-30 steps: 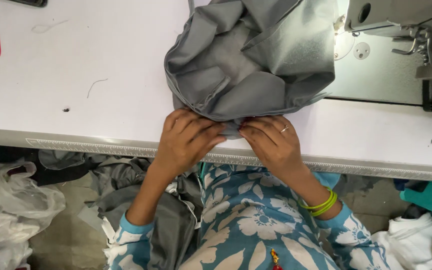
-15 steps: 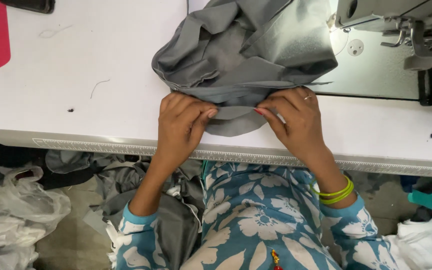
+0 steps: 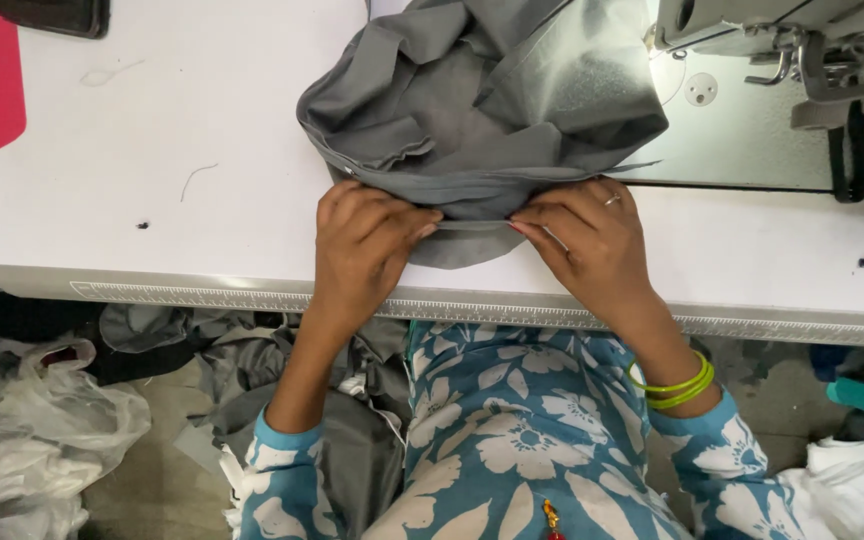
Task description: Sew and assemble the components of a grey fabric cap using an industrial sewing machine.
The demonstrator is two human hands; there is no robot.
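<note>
a dark flat screen device (image 3: 52, 15) lies at the far left of the white table (image 3: 152, 120). a crumpled pale plastic bag (image 3: 42, 430) sits on the floor, near left.

The two hands, close together a second ago at the near edge of the grey cloth (image 3: 482, 110), now sit apart. The left hand (image 3: 367, 240) lies further left and the right hand (image 3: 587, 240) further right, with a narrow strip of cloth edge stretched flat between their fingertips. Both hands are also further from the near rim of the table (image 3: 152, 200) than before. The heap of cloth spreads wider to the left.
</note>
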